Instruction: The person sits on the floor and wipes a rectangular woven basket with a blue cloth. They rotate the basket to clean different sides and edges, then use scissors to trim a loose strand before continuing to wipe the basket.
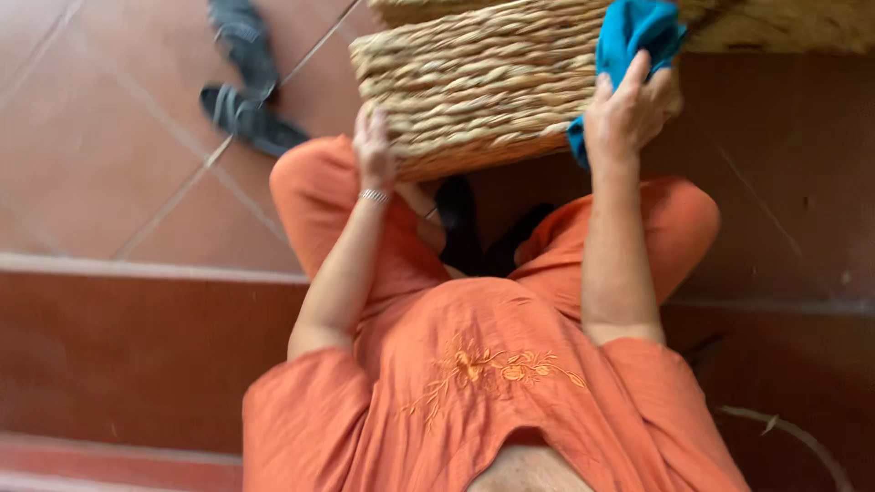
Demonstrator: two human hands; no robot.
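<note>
While we sit over the red tile floor (109,137) | woven basket (483,82) tilted above our knees | left hand (374,150) grips its lower corner | right hand (629,114) presses blue cloth (633,32) to its side | likely light, stiff, rough; best held at the corners.

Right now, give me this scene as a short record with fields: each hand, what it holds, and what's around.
left hand: left hand grips the side of the woven basket
right hand: right hand presses a blue cloth against the basket's other side
basket: straw-coloured, woven, held tilted above the knees
clothing: orange trousers and an orange embroidered top
wrist: thin bracelet on the left wrist
floor: reddish tiles, with a pair of dark sandals lying beyond the knees
</note>
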